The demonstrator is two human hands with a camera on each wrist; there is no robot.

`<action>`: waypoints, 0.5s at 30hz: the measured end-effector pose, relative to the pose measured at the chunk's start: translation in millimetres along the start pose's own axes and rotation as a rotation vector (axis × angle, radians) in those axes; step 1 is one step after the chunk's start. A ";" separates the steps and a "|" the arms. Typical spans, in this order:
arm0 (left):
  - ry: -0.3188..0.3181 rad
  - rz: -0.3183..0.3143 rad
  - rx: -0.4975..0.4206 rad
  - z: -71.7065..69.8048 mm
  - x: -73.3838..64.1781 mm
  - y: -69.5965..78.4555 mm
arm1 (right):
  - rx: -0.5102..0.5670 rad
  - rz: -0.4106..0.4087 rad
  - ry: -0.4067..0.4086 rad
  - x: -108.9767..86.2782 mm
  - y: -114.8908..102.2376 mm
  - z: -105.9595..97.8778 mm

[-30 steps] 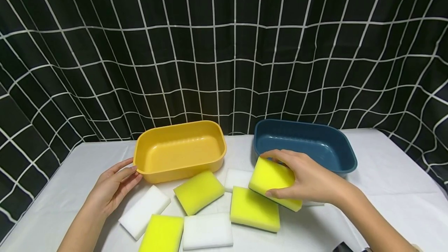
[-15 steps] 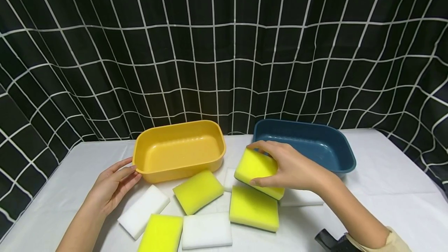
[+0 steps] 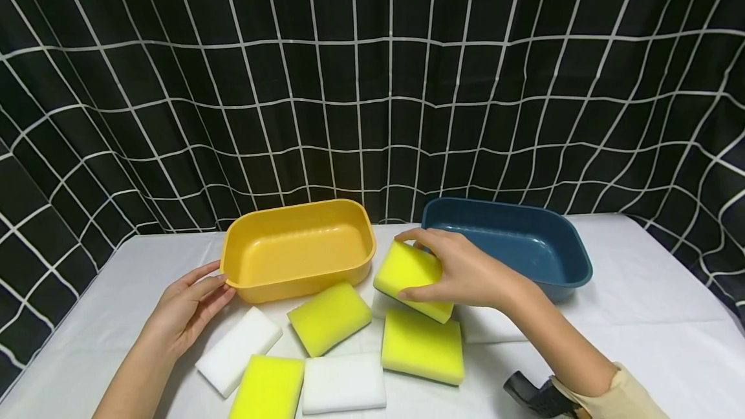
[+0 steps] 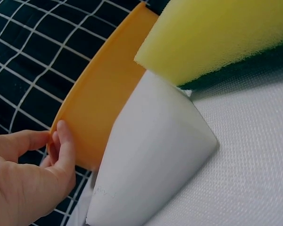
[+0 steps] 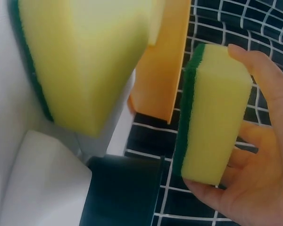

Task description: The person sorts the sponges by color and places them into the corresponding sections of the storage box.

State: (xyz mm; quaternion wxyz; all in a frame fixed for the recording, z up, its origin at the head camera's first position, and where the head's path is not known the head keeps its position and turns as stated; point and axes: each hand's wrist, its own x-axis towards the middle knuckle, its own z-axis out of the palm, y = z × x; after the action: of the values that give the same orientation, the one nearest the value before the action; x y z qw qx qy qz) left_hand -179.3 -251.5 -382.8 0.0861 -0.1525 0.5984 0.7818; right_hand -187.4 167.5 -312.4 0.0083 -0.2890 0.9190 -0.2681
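Note:
My right hand (image 3: 468,270) grips a yellow sponge (image 3: 409,270) by its ends, thumb on one side and fingers on the other. In the right wrist view this sponge shows a green scouring layer (image 5: 189,113) on one face. It hangs in front of the gap between the two tubs, above a partly covered white sponge. At the left, my left hand (image 3: 185,309) pinches the rim of a yellow plastic tub (image 3: 297,283). Its thumb and fingers lie on either side of that rim in the left wrist view.
A dark blue tub (image 3: 535,251) stands at the back right. Before the tubs lie yellow sponges, one (image 3: 330,319) leaning by the yellow tub and another (image 3: 423,348) below my right hand. White sponges (image 3: 345,383) lie among them. A black grid cloth (image 3: 372,83) hangs behind.
My right hand has carried the yellow sponge leftward and slightly up, from in front of the blue tub toward the yellow one. The left hand stays at the yellow tub's rim.

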 end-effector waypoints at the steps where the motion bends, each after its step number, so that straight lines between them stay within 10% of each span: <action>1: 0.001 -0.001 0.000 -0.1 0.0 0.1 | 0.001 -0.004 0.003 1.4 -0.5 0.6; 15: 0.000 -0.005 0.000 0.2 0.1 -0.1 | 0.023 -0.015 0.015 21.1 -6.6 4.4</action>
State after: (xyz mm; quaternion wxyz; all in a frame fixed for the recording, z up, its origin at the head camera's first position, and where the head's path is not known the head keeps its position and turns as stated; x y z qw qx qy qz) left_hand -179.4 -251.3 -382.8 0.0883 -0.1539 0.5979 0.7817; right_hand -200.7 149.6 -309.9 0.0028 -0.2936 0.9138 -0.2806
